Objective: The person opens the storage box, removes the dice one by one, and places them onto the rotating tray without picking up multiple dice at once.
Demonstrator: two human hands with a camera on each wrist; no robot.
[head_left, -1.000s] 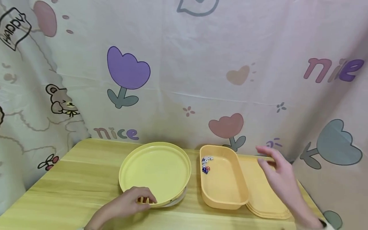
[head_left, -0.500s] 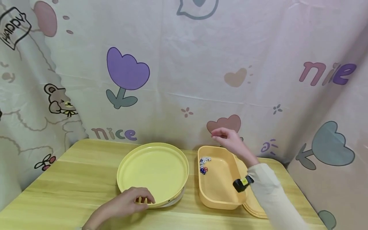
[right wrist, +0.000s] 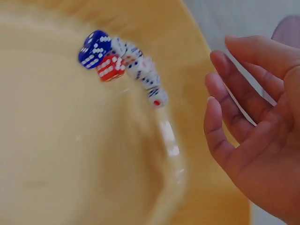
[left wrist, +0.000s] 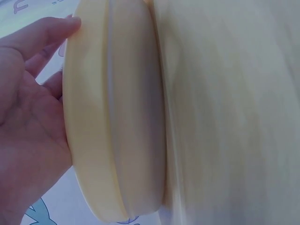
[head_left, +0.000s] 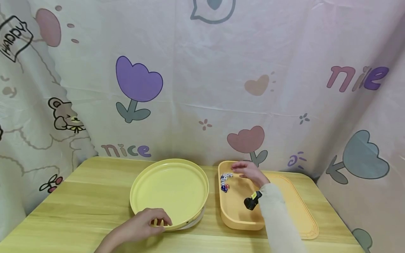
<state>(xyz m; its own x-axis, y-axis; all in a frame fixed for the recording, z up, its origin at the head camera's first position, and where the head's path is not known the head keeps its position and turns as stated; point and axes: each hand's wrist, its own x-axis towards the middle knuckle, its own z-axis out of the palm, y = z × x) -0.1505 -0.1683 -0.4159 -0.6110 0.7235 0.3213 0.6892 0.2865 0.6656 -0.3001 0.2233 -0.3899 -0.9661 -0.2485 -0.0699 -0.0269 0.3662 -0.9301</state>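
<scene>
My left hand (head_left: 143,224) holds the near rim of a round yellow tray (head_left: 174,189), its fingers bent over the edge; in the left wrist view the thumb lies against the outer wall. A pale base shows beneath that tray. Over the far end of a rectangular orange-yellow box (head_left: 242,224), my right hand (head_left: 251,173) hovers with loosely bent fingers and an empty palm. Small dice are bunched along the box's far left side: white dice (right wrist: 148,77), blue dice (right wrist: 95,49) and a red die (right wrist: 111,69). The right fingertips are a short way from the dice.
An orange-yellow lid (head_left: 292,200) lies flat at the box's right, partly covered by the right sleeve (head_left: 278,218). A black wrist camera (head_left: 252,202) hangs over the box. Behind the wooden table (head_left: 76,200) rises a printed curtain (head_left: 190,70).
My right hand has swung left from above the lid, passed high behind the box, and come down over its far end. The left hand keeps its place on the tray's rim.
</scene>
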